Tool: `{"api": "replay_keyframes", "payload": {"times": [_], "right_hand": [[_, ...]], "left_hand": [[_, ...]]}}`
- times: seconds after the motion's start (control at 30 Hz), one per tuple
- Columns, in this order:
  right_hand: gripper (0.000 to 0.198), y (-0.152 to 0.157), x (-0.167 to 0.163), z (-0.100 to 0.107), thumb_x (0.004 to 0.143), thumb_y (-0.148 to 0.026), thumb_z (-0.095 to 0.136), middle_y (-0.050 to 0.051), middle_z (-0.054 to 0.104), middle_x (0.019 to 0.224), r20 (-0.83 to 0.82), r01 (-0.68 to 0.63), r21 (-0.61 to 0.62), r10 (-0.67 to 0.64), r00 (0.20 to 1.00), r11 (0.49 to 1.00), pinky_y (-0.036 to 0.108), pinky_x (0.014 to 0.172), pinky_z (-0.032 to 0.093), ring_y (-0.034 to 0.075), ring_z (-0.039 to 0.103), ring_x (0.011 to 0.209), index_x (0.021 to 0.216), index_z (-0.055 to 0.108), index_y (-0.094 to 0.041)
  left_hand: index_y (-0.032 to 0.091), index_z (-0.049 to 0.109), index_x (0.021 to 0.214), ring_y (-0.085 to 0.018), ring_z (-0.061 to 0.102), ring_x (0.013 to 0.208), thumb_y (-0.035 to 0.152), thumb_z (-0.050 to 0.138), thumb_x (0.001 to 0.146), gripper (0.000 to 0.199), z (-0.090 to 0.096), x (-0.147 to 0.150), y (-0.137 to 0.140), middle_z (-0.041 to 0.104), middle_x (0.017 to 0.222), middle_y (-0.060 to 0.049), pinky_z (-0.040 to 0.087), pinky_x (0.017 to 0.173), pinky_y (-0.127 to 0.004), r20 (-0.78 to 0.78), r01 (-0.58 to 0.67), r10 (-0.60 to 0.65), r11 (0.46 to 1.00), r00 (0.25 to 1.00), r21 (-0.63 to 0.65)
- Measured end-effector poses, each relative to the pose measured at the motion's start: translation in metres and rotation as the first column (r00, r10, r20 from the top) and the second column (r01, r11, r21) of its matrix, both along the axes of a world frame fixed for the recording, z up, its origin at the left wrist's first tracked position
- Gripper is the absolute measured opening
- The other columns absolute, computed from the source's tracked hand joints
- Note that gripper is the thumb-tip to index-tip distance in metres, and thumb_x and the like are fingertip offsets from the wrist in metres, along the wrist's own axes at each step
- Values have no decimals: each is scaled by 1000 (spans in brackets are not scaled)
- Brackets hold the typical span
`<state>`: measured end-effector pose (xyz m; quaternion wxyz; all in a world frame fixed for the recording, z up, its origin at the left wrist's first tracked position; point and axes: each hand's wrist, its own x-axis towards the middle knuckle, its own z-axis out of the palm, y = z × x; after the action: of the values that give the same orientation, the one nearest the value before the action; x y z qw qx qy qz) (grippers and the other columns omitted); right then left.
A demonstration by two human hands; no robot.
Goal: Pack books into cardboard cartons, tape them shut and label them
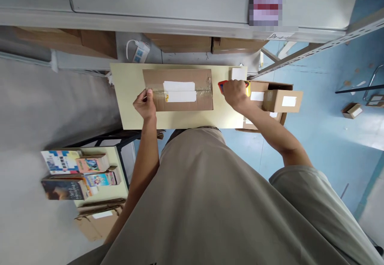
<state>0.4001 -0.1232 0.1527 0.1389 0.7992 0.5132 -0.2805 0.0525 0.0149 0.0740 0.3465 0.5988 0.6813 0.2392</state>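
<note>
A flat cardboard box (180, 105) lies on the pale yellow tabletop (132, 113). White labels (180, 91) cover its middle, and clear tape runs along the seam to its right end. At the box's left edge, by the seam, is my left hand (145, 103), thumb and fingers pinched together. What they pinch, if anything, is too small to make out. My right hand (235, 93) is wrapped round a red and blue tape dispenser (222, 86) just right of the box, apart from it. A yellow roll shows beyond the fingers, which hide most of the dispenser.
Cardboard boxes (283, 101) stand right of the table. A grey shelf (180, 1) runs across the back, with more boxes and a white power strip (141, 53) beneath it. Books (64, 189) and folded cardboard (100, 221) are at lower left. White paper (238, 73) lies at the table's back right.
</note>
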Motion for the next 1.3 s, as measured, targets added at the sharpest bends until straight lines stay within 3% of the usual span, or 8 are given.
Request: {"api": "replay_keyframes", "payload": {"times": [0.27, 0.47, 0.57, 0.67, 0.83, 0.97, 1.13, 1.3], "right_hand": [[55, -46, -19, 16, 121, -54, 57, 32, 84, 121, -8, 334, 27, -334, 942, 942, 44, 90, 58, 43, 83, 113, 134, 76, -4], [44, -75, -51, 31, 121, -50, 52, 27, 86, 119, -181, 504, 104, -482, 857, 857, 40, 87, 56, 42, 83, 111, 134, 69, -11], [40, -71, -59, 39, 114, -43, 56, 24, 85, 117, -279, 521, 212, -460, 843, 827, 40, 82, 56, 40, 82, 103, 140, 61, -14], [44, -49, -54, 52, 107, -38, 57, 22, 81, 124, -355, 487, 416, -356, 864, 768, 43, 81, 60, 39, 79, 101, 145, 54, -16], [30, 20, -36, 99, 108, -34, 54, 23, 77, 124, -229, 328, 698, -236, 944, 636, 54, 93, 62, 41, 75, 110, 134, 55, -20], [26, 78, -23, 136, 112, -32, 52, 24, 79, 123, -53, 188, 744, -224, 973, 641, 58, 114, 55, 41, 75, 120, 132, 62, -17], [37, 136, -15, 141, 107, -22, 53, 27, 81, 125, 85, 118, 695, -243, 966, 709, 59, 129, 42, 39, 73, 129, 137, 70, -9], [56, 150, -18, 133, 106, -12, 46, 34, 74, 146, 80, 156, 710, -299, 951, 686, 64, 135, 37, 41, 65, 147, 157, 63, 2]], "left_hand": [[10, 82, 138, -34, 80, 131, 32, 53, 116, 42, -8, -8, -6, 84, 134, -23, 61, 121, -47, -190, 30, -17, 997, 982, 65], [10, 46, 181, -41, 35, 182, 52, 55, 117, 77, 18, 17, -27, 42, 190, -27, 28, 151, -60, -192, 284, -249, 940, 949, 187], [17, 41, 185, -38, 32, 184, 57, 49, 120, 77, 48, 60, -46, 43, 191, -21, 29, 151, -62, -122, 509, -496, 809, 859, 295], [25, 45, 184, -32, 40, 181, 46, 42, 124, 64, 84, 111, -59, 54, 186, -14, 38, 148, -59, -107, 664, -701, 599, 705, 448], [33, 37, 188, -26, 44, 179, 20, 35, 121, 68, 134, 176, -40, 55, 186, -8, 44, 147, -55, -94, 627, -780, 418, 619, 657], [34, 32, 190, -26, 45, 178, 13, 36, 117, 76, 155, 196, -16, 51, 188, -8, 43, 148, -56, -52, 551, -761, 418, 646, 722], [29, 33, 189, -26, 44, 178, 15, 36, 118, 72, 163, 179, -14, 51, 188, -12, 43, 147, -54, -41, 536, -750, 433, 661, 725], [24, 43, 183, -30, 54, 171, 28, 45, 121, 63, 133, 125, -12, 57, 182, -17, 46, 144, -56, -7, 556, -688, 581, 726, 595]]}}
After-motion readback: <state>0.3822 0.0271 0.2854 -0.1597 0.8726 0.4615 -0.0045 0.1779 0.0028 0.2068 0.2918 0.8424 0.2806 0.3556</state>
